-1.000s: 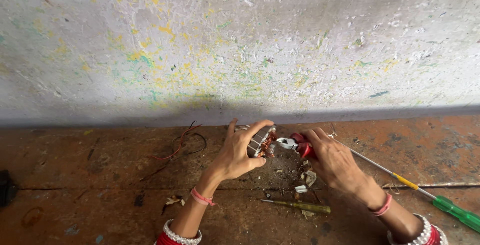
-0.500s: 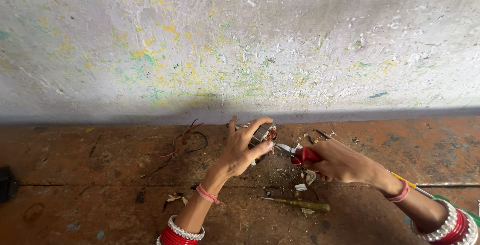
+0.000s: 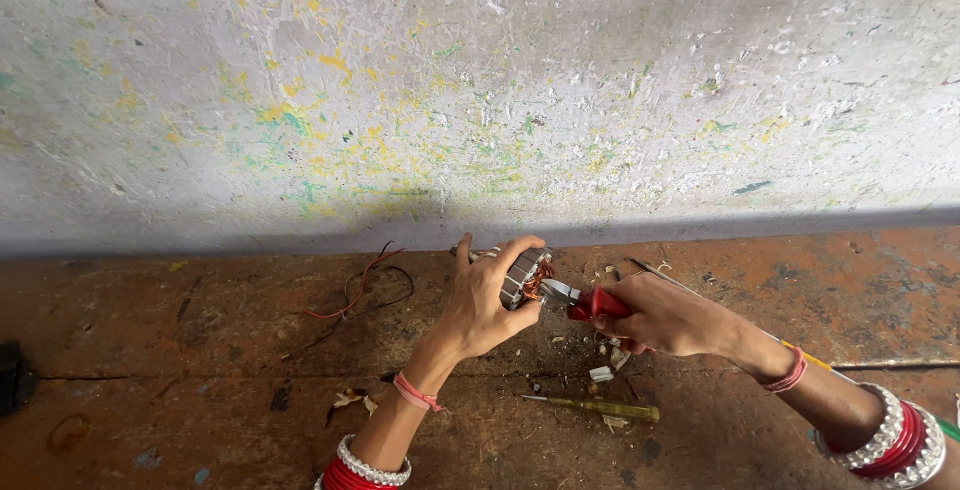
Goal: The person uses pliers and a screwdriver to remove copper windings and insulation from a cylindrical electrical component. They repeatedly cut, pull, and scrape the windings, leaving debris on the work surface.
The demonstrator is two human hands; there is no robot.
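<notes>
Head view: red-handled pliers [image 3: 585, 302] lie level, nose pointing left into the stator [image 3: 524, 275].

The scene is lit by soft daylight, and it is fairly bright. No lamp is seen. The pale wall [image 3: 480, 80] is lit evenly, with no glare on it. A dark band of shadow is laid along the bottom of the wall, where the brown floor [image 3: 200, 350] is met. Soft shadows are cast under both arms. The middle is shown sharp and clear. The corners are bent a little by the wide lens, and the far left edge is kept dim.
</notes>
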